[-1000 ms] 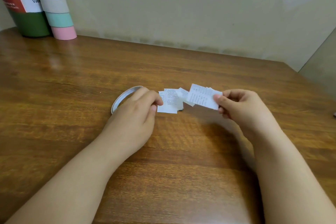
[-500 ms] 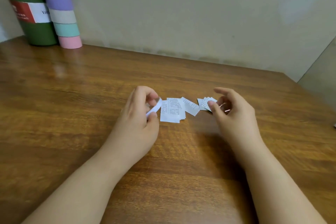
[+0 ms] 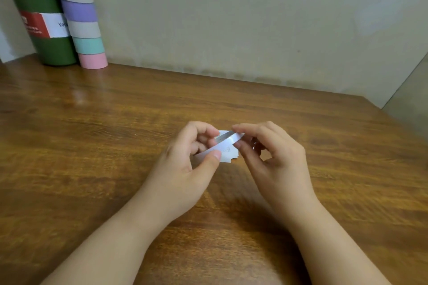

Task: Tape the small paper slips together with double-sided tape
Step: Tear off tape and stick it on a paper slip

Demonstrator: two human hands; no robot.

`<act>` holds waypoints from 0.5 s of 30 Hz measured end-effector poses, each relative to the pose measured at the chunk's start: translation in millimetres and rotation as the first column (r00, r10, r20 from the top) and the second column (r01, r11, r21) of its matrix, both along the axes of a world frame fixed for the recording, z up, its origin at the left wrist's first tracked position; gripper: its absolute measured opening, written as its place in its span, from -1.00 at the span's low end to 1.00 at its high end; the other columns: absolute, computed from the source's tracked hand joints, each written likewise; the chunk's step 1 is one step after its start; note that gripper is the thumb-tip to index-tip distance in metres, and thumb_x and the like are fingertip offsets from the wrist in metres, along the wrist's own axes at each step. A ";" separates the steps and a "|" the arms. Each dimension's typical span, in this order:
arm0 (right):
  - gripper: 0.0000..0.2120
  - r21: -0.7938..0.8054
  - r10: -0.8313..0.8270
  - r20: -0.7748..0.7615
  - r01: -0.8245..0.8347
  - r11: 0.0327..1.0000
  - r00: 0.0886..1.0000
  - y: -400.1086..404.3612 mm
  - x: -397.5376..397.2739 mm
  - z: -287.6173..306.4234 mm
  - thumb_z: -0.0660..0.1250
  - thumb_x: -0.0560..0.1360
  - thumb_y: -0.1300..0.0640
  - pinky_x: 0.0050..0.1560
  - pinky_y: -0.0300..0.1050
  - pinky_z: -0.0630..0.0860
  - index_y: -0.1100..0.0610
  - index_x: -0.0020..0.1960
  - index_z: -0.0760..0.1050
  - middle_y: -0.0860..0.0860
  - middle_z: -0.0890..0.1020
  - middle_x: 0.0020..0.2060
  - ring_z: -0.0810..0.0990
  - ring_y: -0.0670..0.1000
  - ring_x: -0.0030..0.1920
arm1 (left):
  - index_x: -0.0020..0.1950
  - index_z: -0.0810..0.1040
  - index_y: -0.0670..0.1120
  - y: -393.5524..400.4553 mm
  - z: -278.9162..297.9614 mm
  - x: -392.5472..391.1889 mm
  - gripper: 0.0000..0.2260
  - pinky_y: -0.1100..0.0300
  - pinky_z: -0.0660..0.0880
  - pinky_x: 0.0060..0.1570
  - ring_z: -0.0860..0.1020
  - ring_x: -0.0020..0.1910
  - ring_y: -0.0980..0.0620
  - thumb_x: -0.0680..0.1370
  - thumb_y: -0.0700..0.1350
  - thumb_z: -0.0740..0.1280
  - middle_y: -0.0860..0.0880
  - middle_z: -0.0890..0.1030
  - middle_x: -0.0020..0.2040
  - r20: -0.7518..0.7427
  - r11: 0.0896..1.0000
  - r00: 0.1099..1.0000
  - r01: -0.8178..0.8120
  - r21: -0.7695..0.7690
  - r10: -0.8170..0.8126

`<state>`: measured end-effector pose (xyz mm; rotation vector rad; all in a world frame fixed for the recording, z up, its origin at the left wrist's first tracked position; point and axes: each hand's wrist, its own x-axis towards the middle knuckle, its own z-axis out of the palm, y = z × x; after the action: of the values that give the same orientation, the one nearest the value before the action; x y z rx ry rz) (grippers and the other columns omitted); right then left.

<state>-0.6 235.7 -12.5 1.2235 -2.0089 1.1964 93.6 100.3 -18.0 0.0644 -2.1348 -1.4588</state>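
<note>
Paper slips (image 3: 228, 154) lie in small fanned pile on wooden table (image 3: 92, 146), mid-surface, partly hidden behind my fingers. My left hand (image 3: 185, 169) pinches tape roll (image 3: 225, 137) between thumb and curled fingers; my right hand (image 3: 275, 159) pinches its far edge. Plain beige wall (image 3: 254, 18) behind. Green canister (image 3: 44, 30) and pastel-striped tube (image 3: 81, 18) stand touching at far-left corner.

We see wooden table (image 3: 92, 146) | green canister (image 3: 44, 30) and striped tube (image 3: 81, 21) at 10 o'clock | paper slips (image 3: 228, 154) at centre
</note>
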 end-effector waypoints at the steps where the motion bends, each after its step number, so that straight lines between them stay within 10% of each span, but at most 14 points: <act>1: -0.82 -0.010 -0.001 0.000 0.001 1.000 1.000 0.6 0.0 0.1 0.37 0.46 0.23 -0.16 -0.39 0.42 0.13 0.06 0.61 -0.09 0.58 -0.18 0.50 -0.19 -0.19 | -0.03 0.50 0.16 -0.3 0.4 -0.2 -0.86 0.12 0.50 -0.03 0.58 -0.12 0.08 0.46 -0.05 0.26 0.15 0.58 -0.15 0.017 1.000 1.000 0.010 -0.017 -0.009; 15: -0.82 -0.045 -0.017 0.064 0.020 0.999 0.998 -14.8 14.6 -5.4 0.31 0.50 0.10 -0.05 -0.38 0.44 0.11 0.07 0.58 -0.09 0.61 -0.05 0.51 -0.23 0.00 | -0.14 0.63 0.03 4.3 2.6 -0.2 -0.87 0.29 0.51 -0.12 0.58 -0.27 0.25 0.51 -0.20 0.36 0.15 0.65 -0.27 -0.014 0.996 0.996 -0.089 -0.032 0.089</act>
<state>14.0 220.9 -17.9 1.1557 -2.0225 1.2807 93.3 104.6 -15.4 0.1360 -2.1177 -1.3695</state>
